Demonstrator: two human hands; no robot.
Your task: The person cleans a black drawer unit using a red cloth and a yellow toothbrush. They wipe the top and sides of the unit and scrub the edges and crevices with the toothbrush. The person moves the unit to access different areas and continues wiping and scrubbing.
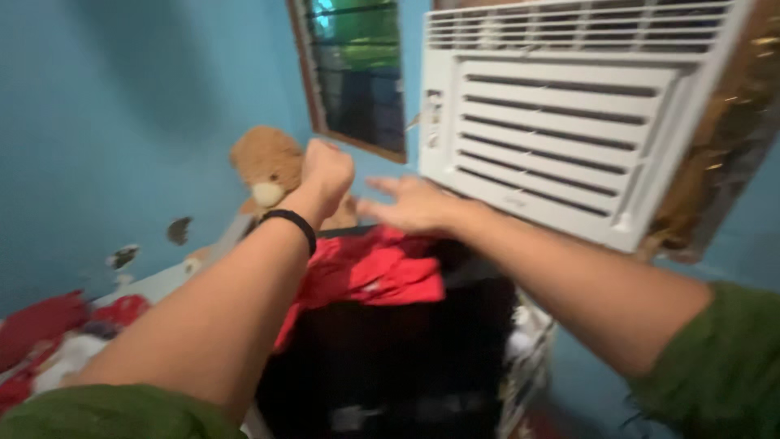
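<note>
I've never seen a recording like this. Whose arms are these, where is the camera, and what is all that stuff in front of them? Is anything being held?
There is no machine here: a person wears a camera on the head, so the single picture looks down along their own two bare arms. The left hand, with a black band on its wrist, is closed in a fist; the blur hides whether it grips anything. The right hand is open with fingers spread, holding nothing. Below both hands lies red cloth on top of a dark piece of furniture. Behind the fist sits a brown teddy bear against the blue wall. A white window air conditioner is mounted at upper right, beside a barred window.
</note>
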